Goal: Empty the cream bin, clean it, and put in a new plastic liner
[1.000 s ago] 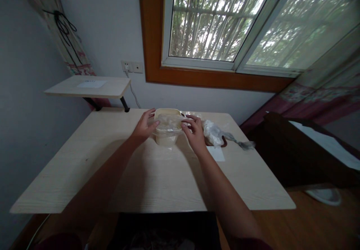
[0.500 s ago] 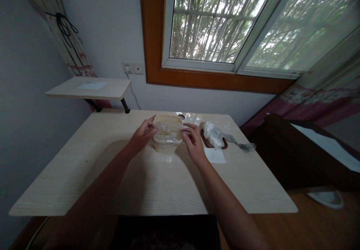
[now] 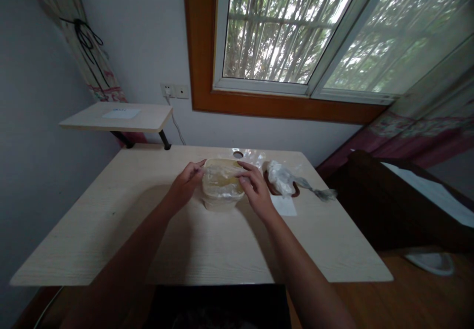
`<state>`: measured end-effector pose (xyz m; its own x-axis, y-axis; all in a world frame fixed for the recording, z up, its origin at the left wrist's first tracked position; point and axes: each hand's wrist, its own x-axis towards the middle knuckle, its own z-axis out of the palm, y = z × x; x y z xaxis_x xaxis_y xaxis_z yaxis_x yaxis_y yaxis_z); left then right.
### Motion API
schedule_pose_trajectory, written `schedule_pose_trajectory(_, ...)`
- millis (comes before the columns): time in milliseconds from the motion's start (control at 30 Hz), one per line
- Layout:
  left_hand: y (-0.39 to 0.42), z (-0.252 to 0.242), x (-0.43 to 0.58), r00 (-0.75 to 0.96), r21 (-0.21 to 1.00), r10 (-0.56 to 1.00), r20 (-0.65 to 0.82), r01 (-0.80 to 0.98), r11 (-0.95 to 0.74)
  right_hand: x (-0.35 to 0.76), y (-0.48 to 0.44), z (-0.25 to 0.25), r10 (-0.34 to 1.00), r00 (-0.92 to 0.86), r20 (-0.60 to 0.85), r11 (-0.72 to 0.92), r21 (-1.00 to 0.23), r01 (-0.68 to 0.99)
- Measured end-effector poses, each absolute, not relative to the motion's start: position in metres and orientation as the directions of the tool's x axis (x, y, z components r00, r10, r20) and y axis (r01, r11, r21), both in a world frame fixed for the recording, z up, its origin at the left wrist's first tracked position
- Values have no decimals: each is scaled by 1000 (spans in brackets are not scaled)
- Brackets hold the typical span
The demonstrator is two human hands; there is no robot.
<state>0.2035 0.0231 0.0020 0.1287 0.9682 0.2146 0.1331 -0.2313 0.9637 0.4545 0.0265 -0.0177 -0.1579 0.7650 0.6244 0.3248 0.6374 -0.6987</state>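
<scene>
A pale, squarish plastic container (image 3: 219, 204) stands on the table, with its far rim showing. Thin clear plastic film (image 3: 221, 177) lies wrinkled across its mouth. My left hand (image 3: 187, 181) pinches the film at the left side of the rim. At the right side, my right hand (image 3: 255, 185) has thumb and fingers closed on the film too. Whether the fingertips also grip the rim itself is hard to tell. To the right of my right hand lies a crumpled clear plastic bag (image 3: 281, 177) with a twisted tail.
The bag rests over a brown-edged shape (image 3: 272, 186) beside a white paper (image 3: 284, 205). A cable hole (image 3: 237, 155) sits near the back edge of the pale table (image 3: 148, 250). A raised shelf (image 3: 148, 117) stands at the back left, below a wall socket (image 3: 175, 91).
The container has come slightly nearer to me. The film is spread more over its mouth, reaching closer to the far rim. Both hands stay at its sides.
</scene>
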Motion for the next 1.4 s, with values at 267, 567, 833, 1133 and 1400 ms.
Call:
schedule_pose_trajectory(267, 31, 4, 196, -77, 985, 992, 105, 148, -92, 455, 40, -10, 826, -133, 548, 556, -750, 359)
schedule_pose_trajectory(567, 44, -13, 193, -91, 997, 996, -1, -82, -7, 453, 46, -13, 918, -96, 385, 393, -854, 340)
schedule_pose_trajectory(833, 54, -25, 189, -89, 1000, 996, 28, 14, -27, 453, 51, -17, 931, -88, 355, 363, -871, 331)
schedule_pose_trajectory(1133, 56, -9, 194, 18, 996, 999, 49, 79, -50, 454, 49, -18, 940, -136, 312, 340, -865, 369)
schedule_pose_trajectory(1400, 74, -13, 199, -2, 998, 999, -39, -42, 39, 456, 46, -14, 926, -212, 312, 372, -851, 370)
